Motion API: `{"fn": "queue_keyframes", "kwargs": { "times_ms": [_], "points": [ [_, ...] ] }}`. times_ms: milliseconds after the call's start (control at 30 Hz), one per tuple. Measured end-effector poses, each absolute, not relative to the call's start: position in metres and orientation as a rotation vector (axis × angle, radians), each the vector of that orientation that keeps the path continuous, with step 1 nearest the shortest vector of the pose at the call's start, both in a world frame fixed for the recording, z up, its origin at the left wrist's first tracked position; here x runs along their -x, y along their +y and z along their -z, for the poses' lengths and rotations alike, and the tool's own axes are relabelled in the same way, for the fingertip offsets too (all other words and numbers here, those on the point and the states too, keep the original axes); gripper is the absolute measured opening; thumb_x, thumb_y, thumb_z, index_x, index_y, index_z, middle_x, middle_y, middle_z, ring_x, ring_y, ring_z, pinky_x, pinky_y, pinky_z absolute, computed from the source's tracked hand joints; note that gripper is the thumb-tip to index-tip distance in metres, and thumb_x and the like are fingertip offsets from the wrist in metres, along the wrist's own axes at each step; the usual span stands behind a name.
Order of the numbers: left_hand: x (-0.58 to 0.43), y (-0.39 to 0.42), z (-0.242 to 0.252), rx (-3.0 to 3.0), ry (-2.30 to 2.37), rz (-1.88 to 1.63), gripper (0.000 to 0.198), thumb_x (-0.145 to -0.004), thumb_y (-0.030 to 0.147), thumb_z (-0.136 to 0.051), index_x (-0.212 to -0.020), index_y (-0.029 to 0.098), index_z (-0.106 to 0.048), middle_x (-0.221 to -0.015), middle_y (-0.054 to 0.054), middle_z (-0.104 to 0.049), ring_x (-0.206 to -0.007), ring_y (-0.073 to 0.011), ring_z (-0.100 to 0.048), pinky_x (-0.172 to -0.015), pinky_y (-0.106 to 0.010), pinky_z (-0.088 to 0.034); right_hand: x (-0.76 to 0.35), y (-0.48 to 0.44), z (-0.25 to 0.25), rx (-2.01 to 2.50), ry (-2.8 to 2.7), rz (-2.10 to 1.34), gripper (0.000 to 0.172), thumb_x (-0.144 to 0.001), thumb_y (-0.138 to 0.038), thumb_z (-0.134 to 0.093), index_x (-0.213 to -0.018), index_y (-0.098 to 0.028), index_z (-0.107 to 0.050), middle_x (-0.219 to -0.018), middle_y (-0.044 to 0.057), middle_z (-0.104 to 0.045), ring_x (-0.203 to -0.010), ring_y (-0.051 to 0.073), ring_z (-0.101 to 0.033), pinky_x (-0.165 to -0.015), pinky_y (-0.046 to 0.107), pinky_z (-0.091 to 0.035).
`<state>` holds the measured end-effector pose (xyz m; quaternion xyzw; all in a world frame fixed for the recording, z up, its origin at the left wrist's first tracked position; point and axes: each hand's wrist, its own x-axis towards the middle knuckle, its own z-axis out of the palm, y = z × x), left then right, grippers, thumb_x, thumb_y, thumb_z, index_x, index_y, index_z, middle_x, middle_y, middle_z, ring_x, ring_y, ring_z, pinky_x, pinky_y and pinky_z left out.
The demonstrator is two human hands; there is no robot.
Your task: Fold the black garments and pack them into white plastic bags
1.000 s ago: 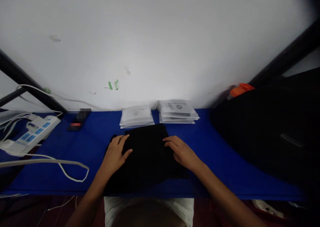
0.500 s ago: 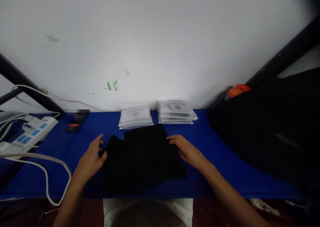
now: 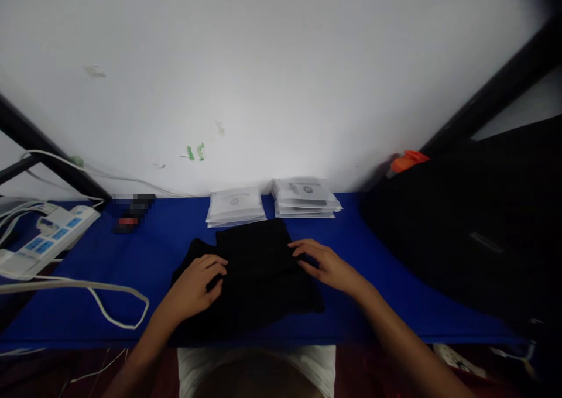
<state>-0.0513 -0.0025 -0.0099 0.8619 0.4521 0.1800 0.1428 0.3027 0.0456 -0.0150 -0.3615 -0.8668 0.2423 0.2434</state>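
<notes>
A black cloth garment (image 3: 259,275), partly folded, lies on the blue-covered table (image 3: 351,222) in front of me; its exact kind is too dark to make out. My left hand (image 3: 197,284) rests on the left part of the cloth, palm down, fingers apart and pointing to its middle. At the right edge of the cloth, my right hand (image 3: 325,264) touches it with fingertips, the fingers slightly bent and spread. Neither hand grips anything that I can see.
Two stacks of white plastic packets, one left (image 3: 236,206) and one right (image 3: 305,196), sit against the wall. A power strip (image 3: 52,240) with white cables is at the left, near a dark, partly blurred object (image 3: 134,213). A large black bag-like mass (image 3: 448,228) fills the right side.
My left hand has moved right, from the cloth's left edge onto its surface. The right hand stays by the right edge. A white cable loop at left has shifted.
</notes>
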Motion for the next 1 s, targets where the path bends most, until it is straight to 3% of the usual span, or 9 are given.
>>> {"fn": "queue_keyframes", "kwargs": {
  "times_ms": [133,300,467,733,867,1000],
  "points": [
    [0.049,0.026,0.0,-2.515,1.682,-0.614,0.018,-0.091,0.017,-0.046,-0.1,0.018,-0.062,-0.098,-0.008,-0.068,-0.089,-0.0235,-0.064,-0.079,-0.039,-0.051,-0.288,0.063,0.011,1.076,-2.329,-0.344,0.015,-0.096,-0.022,-0.048,-0.103,-0.021,-0.06,-0.105,0.01,-0.066,-0.101,0.023,-0.064,-0.088,0.041,-0.055],
    [0.033,0.038,-0.009,-2.582,1.909,-0.862,0.036,-0.095,0.015,-0.041,-0.129,0.016,-0.053,-0.121,-0.016,-0.059,-0.107,-0.0287,-0.057,-0.087,-0.043,-0.048,-0.258,0.073,0.01,1.224,-2.164,0.021,0.025,-0.096,-0.022,-0.044,-0.117,-0.017,-0.058,-0.116,0.015,-0.062,-0.109,0.028,-0.06,-0.092,0.045,-0.055],
    [0.037,0.003,0.004,-2.574,1.549,-0.593,0.025,-0.098,0.023,-0.041,-0.114,0.02,-0.06,-0.102,-0.007,-0.064,-0.091,-0.0208,-0.061,-0.08,-0.034,-0.05,-0.248,0.051,0.02,1.092,-2.392,-0.122,0.025,-0.096,-0.023,-0.049,-0.118,-0.018,-0.059,-0.115,0.013,-0.064,-0.107,0.026,-0.061,-0.092,0.043,-0.055],
    [0.088,0.003,0.041,-2.509,1.818,-0.486,0.031,-0.096,0.041,-0.049,-0.112,0.019,-0.062,-0.109,-0.01,-0.063,-0.104,-0.0287,-0.058,-0.091,-0.048,-0.046,-0.256,0.044,0.046,1.15,-2.565,-0.13,0.043,-0.092,-0.031,-0.06,-0.127,-0.008,-0.056,-0.129,0.021,-0.059,-0.12,0.031,-0.057,-0.102,0.048,-0.049],
    [0.099,0.017,0.043,-2.483,1.864,-0.566,0.028,-0.096,0.033,-0.045,-0.112,0.018,-0.061,-0.111,-0.013,-0.061,-0.102,-0.0296,-0.058,-0.085,-0.045,-0.05,-0.257,0.045,0.046,1.143,-2.562,-0.134,0.041,-0.093,-0.032,-0.058,-0.127,-0.008,-0.057,-0.129,0.021,-0.06,-0.12,0.031,-0.057,-0.103,0.047,-0.048],
    [0.085,0.016,0.038,-2.534,1.941,-0.722,0.03,-0.093,0.024,-0.047,-0.119,0.016,-0.059,-0.116,-0.015,-0.059,-0.109,-0.0321,-0.055,-0.091,-0.049,-0.046,-0.257,0.042,0.046,1.139,-2.552,-0.136,0.038,-0.093,-0.03,-0.057,-0.125,-0.008,-0.057,-0.128,0.02,-0.06,-0.119,0.03,-0.057,-0.103,0.047,-0.048]
  ]
}}
